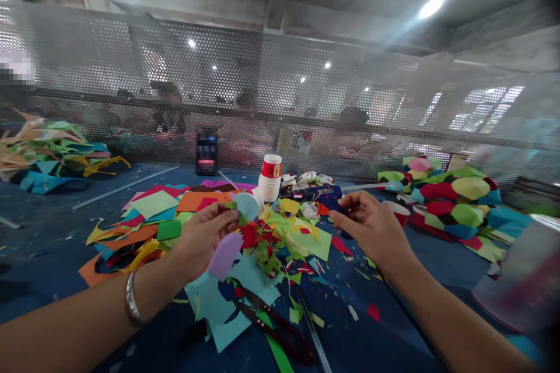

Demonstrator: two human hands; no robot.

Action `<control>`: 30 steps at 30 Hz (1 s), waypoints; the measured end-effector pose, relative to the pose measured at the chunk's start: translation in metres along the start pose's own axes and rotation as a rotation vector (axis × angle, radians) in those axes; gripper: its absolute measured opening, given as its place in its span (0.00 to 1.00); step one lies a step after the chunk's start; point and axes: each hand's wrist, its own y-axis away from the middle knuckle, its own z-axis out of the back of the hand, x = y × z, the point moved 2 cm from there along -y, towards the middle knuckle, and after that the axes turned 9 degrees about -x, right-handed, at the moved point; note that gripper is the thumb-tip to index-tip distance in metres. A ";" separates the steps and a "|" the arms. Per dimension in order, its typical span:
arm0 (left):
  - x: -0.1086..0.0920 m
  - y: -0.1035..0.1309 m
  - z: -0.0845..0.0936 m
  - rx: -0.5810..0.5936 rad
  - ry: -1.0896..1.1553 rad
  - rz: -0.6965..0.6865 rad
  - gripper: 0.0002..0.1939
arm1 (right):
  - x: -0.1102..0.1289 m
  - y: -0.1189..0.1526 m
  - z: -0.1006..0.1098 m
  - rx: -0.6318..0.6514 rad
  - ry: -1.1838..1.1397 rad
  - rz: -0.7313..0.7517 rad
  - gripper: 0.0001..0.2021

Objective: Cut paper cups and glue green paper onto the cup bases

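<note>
My left hand [203,233] pinches small paper cutouts: a light blue rounded piece [247,207] with a bit of green at its edge. A purple rounded piece [225,256] hangs below the same fingers. My right hand [371,227] curls its thumb and fingers round the handle of a dark blue glue gun [321,192], partly hidden by the fingers. From the gun's rear a clear glue stick [371,186] points right. Dark-handled scissors [273,315] lie in front of me on light blue paper [219,317].
Coloured paper scraps [301,239] cover the middle. Stacked paper cups [270,180] and an upright phone [206,153] stand behind. Paper strips [65,148] pile at left, coloured paper shapes [455,198] at right. A translucent container [520,274] stands near right; a perforated metal screen [245,70] closes the back.
</note>
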 end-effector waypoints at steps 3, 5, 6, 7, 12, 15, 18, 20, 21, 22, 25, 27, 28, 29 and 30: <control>0.004 0.023 -0.016 0.115 -0.026 0.100 0.09 | 0.008 0.007 -0.006 0.003 -0.093 -0.042 0.15; 0.008 0.041 -0.027 0.197 -0.061 0.181 0.09 | 0.014 0.012 -0.011 0.013 -0.161 -0.089 0.15; 0.010 0.049 -0.032 0.223 -0.064 0.220 0.08 | 0.017 0.016 -0.014 0.017 -0.189 -0.110 0.15; 0.013 0.057 -0.036 0.259 -0.082 0.275 0.08 | 0.020 0.019 -0.017 0.016 -0.215 -0.127 0.15; 0.019 0.077 -0.043 0.416 -0.091 0.307 0.09 | 0.039 0.037 -0.030 0.027 -0.298 -0.148 0.14; 0.018 0.081 -0.044 0.469 -0.033 0.310 0.09 | 0.051 0.047 -0.036 0.037 -0.326 -0.137 0.14; 0.015 0.082 -0.047 0.498 0.017 0.313 0.07 | 0.060 0.053 -0.041 0.042 -0.387 -0.143 0.13; 0.014 0.082 -0.048 0.510 0.063 0.320 0.06 | 0.064 0.056 -0.043 0.040 -0.434 -0.161 0.14; 0.014 0.082 -0.049 0.519 0.084 0.323 0.06 | 0.066 0.057 -0.043 0.041 -0.448 -0.173 0.14; 0.014 0.082 -0.049 0.526 0.102 0.324 0.05 | 0.067 0.058 -0.043 0.045 -0.455 -0.189 0.15; 0.012 0.083 -0.048 0.546 0.135 0.327 0.04 | 0.072 0.061 -0.044 0.085 -0.477 -0.233 0.15; 0.011 0.083 -0.047 0.556 0.128 0.328 0.04 | 0.073 0.063 -0.045 0.104 -0.513 -0.252 0.16; 0.010 0.084 -0.047 0.560 0.116 0.325 0.04 | 0.073 0.064 -0.046 0.106 -0.536 -0.258 0.16; 0.010 0.084 -0.046 0.565 0.103 0.318 0.04 | 0.073 0.064 -0.047 0.104 -0.559 -0.264 0.16; 0.009 0.085 -0.046 0.566 0.094 0.312 0.04 | 0.073 0.065 -0.048 0.102 -0.580 -0.274 0.16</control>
